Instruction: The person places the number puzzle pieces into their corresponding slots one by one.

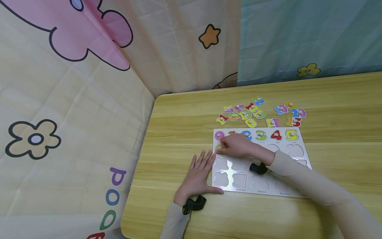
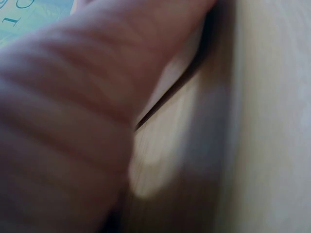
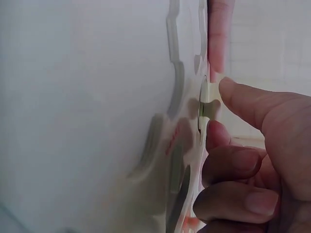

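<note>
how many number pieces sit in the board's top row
6, left to right: pink 0, partly covered 1, blue 2, green 3, red 4, yellow 5. The right hand blocks some of the row, but none seems fully hidden.

Playroom-like space — cartoon curtains [image 1: 179, 56], wood-grain table [image 1: 167, 142]

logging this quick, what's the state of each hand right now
Left hand: open, holding nothing.
Right hand: curled near a knob; cannot tell whether it grips it.

Green piece [image 1: 218, 146]: partly behind your right grip [image 1: 237, 145]
Board [image 1: 230, 167]: corner under your sleeve [image 1: 313, 186]
Bench [image 1: 343, 132]: cut off right
</note>
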Available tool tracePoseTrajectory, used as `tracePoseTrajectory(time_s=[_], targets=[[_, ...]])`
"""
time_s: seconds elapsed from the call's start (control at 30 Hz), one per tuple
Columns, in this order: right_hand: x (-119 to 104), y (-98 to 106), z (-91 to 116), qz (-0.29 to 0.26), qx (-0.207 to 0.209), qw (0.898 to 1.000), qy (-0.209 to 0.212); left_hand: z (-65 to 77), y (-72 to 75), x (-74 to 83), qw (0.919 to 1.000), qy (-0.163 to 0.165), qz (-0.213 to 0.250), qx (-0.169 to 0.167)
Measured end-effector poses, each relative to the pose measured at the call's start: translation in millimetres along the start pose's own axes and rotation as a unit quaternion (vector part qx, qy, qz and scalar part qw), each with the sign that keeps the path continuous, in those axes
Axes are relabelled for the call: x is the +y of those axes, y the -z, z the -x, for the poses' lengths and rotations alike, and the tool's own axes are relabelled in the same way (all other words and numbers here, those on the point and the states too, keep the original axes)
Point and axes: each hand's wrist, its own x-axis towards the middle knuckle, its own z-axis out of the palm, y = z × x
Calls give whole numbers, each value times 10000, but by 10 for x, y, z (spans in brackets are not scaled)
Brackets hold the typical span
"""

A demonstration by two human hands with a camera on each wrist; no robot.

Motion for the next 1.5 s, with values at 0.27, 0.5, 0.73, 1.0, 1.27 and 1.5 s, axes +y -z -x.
tracePoseTrajectory(time_s=[0.27, 0.5, 0.73, 1.0, 1.27, 1.5], targets=[[78, 119, 20, -1, 161, 9997, -161, 3, 29, 15, 9999, 15, -81, -57], [231, 240, -1, -120, 295, 9990, -328, 6, 35, 21, 10000, 15, -2, -7], [553, 523, -219, -191, 879, 9922, -865, 13, 16, 6, 10000, 2, 72, 35], [810, 776, -459, -153, 1096, 9758, -1886, 21, 16, 13, 9999, 31, 156, -14], [893, 765, -564, 252, 954, 9763, -1926, 15, 24, 26, 9998, 15, 167, -55], [907, 763, -628, 909, 924, 9781, -1629, 10, 29, 20, 9999, 38, 122, -40]])
